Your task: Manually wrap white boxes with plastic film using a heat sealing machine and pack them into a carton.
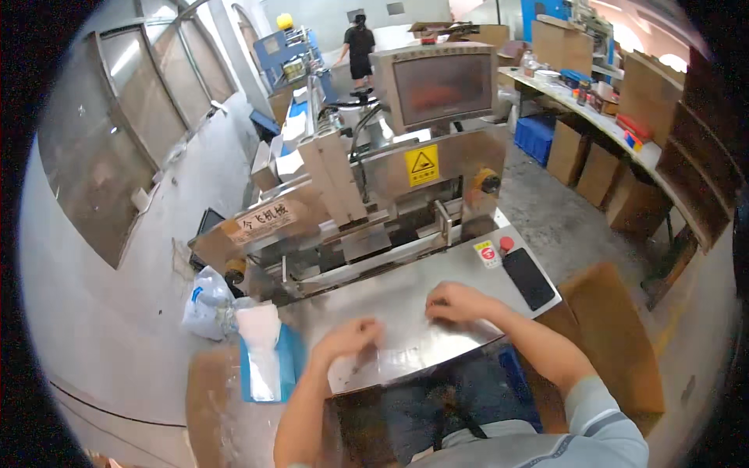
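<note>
Both hands are over the shiny metal worktop (406, 331) of a machine. My left hand (353, 337) is over its left part, fingers smeared by motion; whether it holds anything does not show. To its right, my right hand (454, 303) has curled fingers close to the metal, and whatever they may hold is hidden. Behind both hands stands the metal machine frame (312, 204) with a slot and crossbar. A blue box (290, 360) with white sheets (261, 335) sits left of my left hand. A black phone (529, 279) lies at the worktop's right end.
A red stop button (506, 245) is beside the phone. A monitor (443, 87) tops the machine. Cardboard (616, 343) stands at the right, a plastic bag (207, 304) at the left. Farther off are a cluttered bench (581, 97), blue crates (534, 140) and a person (360, 48).
</note>
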Demonstrator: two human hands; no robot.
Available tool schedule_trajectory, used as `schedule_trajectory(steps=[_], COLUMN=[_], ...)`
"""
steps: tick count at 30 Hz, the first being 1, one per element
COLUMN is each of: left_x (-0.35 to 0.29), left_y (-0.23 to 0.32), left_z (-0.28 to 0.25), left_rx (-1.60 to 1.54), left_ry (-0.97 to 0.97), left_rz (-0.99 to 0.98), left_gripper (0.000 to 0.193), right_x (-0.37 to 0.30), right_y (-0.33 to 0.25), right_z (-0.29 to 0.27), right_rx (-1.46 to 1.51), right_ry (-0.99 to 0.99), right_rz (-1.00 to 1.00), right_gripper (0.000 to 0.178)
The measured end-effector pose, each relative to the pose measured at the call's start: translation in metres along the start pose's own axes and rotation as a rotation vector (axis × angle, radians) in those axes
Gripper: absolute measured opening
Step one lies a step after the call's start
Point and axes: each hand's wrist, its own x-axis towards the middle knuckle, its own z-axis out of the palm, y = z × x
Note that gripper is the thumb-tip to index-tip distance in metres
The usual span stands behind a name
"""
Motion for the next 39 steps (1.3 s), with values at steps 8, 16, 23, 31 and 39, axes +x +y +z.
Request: schedule_trajectory(steps=[8,16,23,31,39], left_x=[0.112,0.187,0.094,-0.015,-0.012], left_y=[-0.034,-0.113,0.001,0.014,0.017], left_z=[-0.088,-0.093,0.011,0.127,0.131], left_rx=[-0.326,-0.352,0.340,0.429,0.414], left_ry=[0.141,0.411,1.047,0.793,0.862], left_rz=[-0.104,0.192,0.313,0.156,0.179], left_gripper=[0.037,0.043,0.045,0.060,0.056], right_x=[0.124,0.188,0.143,0.146,0.149], right_y=[0.045,0.047,0.010,0.001,0.012], right_z=[-0.032,-0.013,0.022,0.025,0.024], right_rx=[-0.149,-0.288,-0.703,-0.624,-0.697], right_ry=[0.066,0.281,0.231,0.188,0.234], right_rz=[0.171,0.067,0.108,0.118,0.110], right_gripper=[0.030,0.027,0.063,0.066,0.063])
